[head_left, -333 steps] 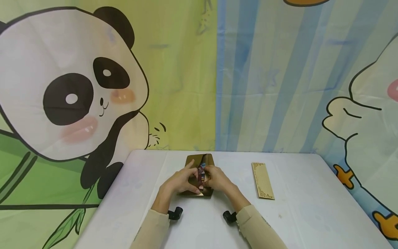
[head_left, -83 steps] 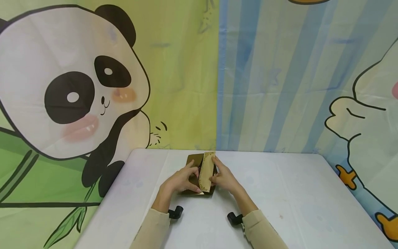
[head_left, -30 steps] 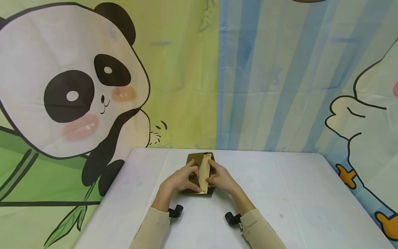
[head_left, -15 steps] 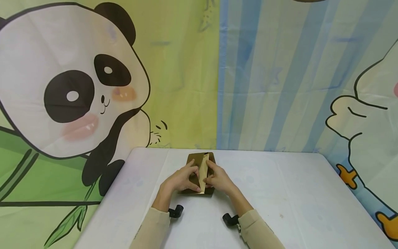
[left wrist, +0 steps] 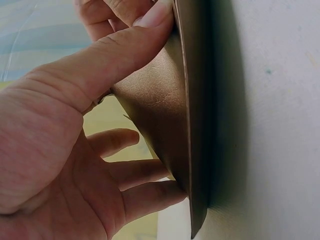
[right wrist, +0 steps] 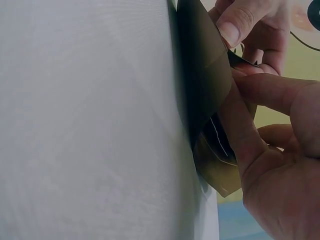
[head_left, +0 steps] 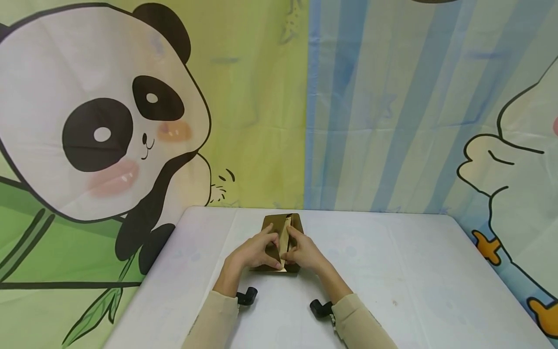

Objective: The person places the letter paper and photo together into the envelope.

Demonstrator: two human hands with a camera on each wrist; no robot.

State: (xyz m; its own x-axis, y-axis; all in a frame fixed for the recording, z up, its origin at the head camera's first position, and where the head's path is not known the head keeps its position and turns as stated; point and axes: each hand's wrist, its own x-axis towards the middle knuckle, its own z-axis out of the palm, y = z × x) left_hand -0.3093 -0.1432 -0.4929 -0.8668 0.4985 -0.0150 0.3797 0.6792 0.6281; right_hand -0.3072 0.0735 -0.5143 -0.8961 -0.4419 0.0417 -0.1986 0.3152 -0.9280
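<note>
A brown-gold folded pouch (head_left: 271, 223) lies on the table with a slit down its middle. My left hand (head_left: 252, 253) pinches the left flap of that slit; in the left wrist view the thumb presses on the flap edge and the other fingers spread along the pouch. My right hand (head_left: 307, 252) grips the right edge of a pale gold card (head_left: 285, 238), thumb and index finger set apart along it. Much of the card is tucked under the left flap, leaving a narrow strip in sight. The right wrist view shows right fingers at the pouch's dark opening (right wrist: 216, 132).
The white-covered table (head_left: 383, 271) extends to both sides of the pouch and toward me. Behind it hangs a printed cloth with a large panda (head_left: 96, 58) and blue stripes. Black wrist cameras (head_left: 247, 296) sit at both cuffs.
The card, earlier lying right of the pouch, has been picked up by my right hand and slid leftward under the flap. A colourful piece at the slit is out of sight. The left hand stays put.
</note>
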